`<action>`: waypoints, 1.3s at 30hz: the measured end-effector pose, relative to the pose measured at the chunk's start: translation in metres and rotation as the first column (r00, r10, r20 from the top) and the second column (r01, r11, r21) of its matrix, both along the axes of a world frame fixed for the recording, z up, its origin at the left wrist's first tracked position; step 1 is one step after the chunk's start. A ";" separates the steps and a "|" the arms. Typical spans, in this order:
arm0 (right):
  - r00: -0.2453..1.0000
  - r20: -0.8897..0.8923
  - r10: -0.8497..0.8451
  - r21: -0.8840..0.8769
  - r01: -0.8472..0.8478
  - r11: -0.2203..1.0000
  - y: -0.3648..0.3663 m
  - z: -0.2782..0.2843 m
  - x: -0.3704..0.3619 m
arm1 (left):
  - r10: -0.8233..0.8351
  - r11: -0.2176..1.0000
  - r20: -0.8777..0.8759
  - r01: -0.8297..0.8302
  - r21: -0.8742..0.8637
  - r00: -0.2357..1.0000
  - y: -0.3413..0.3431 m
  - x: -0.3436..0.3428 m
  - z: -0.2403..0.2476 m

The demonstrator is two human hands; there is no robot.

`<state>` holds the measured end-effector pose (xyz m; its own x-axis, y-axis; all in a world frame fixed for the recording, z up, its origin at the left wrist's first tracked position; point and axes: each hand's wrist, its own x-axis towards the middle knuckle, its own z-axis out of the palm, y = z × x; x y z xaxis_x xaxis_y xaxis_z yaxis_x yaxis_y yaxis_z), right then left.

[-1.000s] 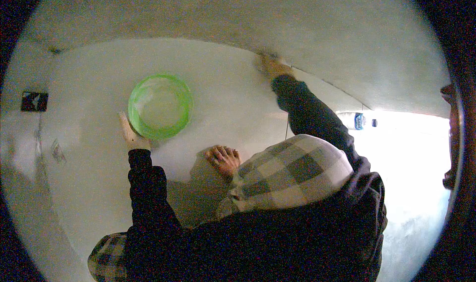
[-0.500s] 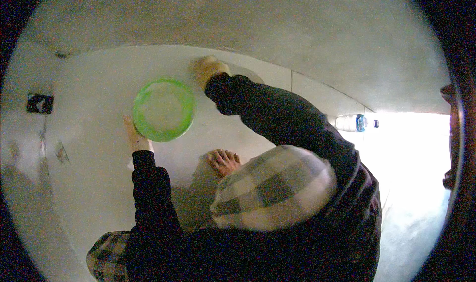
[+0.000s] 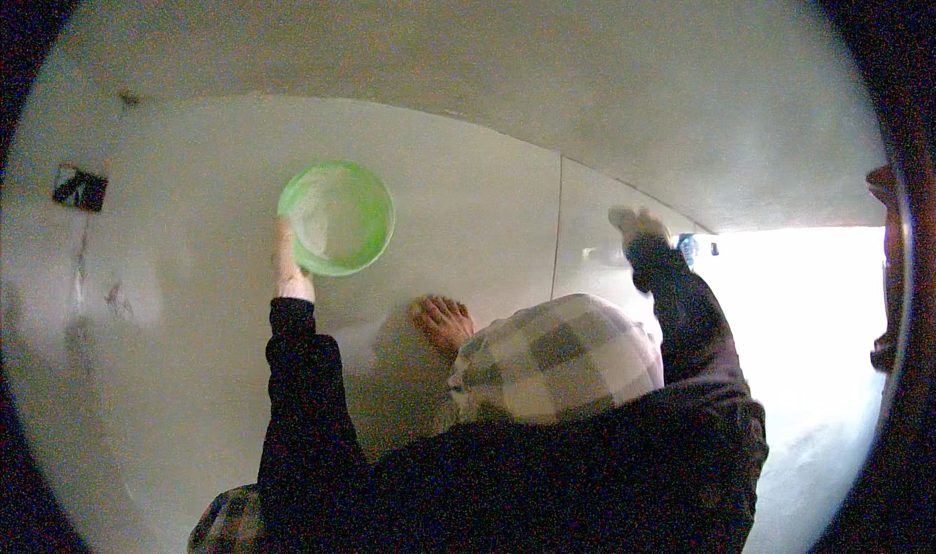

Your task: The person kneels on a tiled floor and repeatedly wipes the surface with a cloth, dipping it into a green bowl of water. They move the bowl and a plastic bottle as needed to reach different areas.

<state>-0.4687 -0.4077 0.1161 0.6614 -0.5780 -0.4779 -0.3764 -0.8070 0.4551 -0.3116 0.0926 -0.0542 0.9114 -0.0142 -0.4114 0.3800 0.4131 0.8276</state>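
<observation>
At the left-centre, my left hand [image 3: 291, 262] grips the near left edge of a round green bowl [image 3: 375, 213]. The bowl is tilted, and a pale patch shows inside it; whether that is its contents or its bottom is unclear. Far to the right, my right hand [image 3: 642, 226] reaches out at the end of a dark sleeve, close to the pale surface. Its fingers are blurred, so I cannot tell if they hold anything. Just right of that hand lies a plastic bottle [image 3: 687, 249] with a blue part showing; the hand and sleeve partly cover it.
My bare foot [image 3: 444, 322] rests on the pale floor [image 3: 468, 213] beside my checked trouser knee [image 3: 565, 354]. A wall [image 3: 487, 47] curves along the far side. On the left wall is a dark square fitting [image 3: 80, 188]. Bright light fills the right side.
My right hand has swung from the far side of the bowl out to the right, beside the bottle. My left hand and the bowl have shifted slightly right, and the bowl is more tilted.
</observation>
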 end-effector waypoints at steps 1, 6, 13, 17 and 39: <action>0.986 -0.012 0.165 0.005 -0.165 0.986 0.009 0.012 -0.024 | -0.026 0.999 -0.012 0.026 0.026 1.000 -0.004 0.004 -0.006; 0.974 -0.131 -0.184 -0.121 0.169 0.978 0.050 0.123 -0.113 | -0.040 0.991 -0.075 0.049 0.127 0.996 -0.033 0.005 -0.012; 0.875 -0.051 0.482 -0.518 -0.435 0.737 0.125 0.300 -0.081 | 0.026 0.991 -0.081 -0.016 0.133 0.996 -0.057 0.014 -0.017; 0.884 -0.109 0.455 -0.382 -0.459 0.802 0.209 0.312 -0.018 | 0.243 0.956 -0.040 -0.247 -0.159 0.969 -0.065 0.027 -0.031; 0.861 -0.488 -0.140 0.647 0.250 -0.721 0.053 -0.100 0.106 | 0.074 0.976 -0.087 -0.090 -0.196 0.993 -0.079 -0.007 -0.021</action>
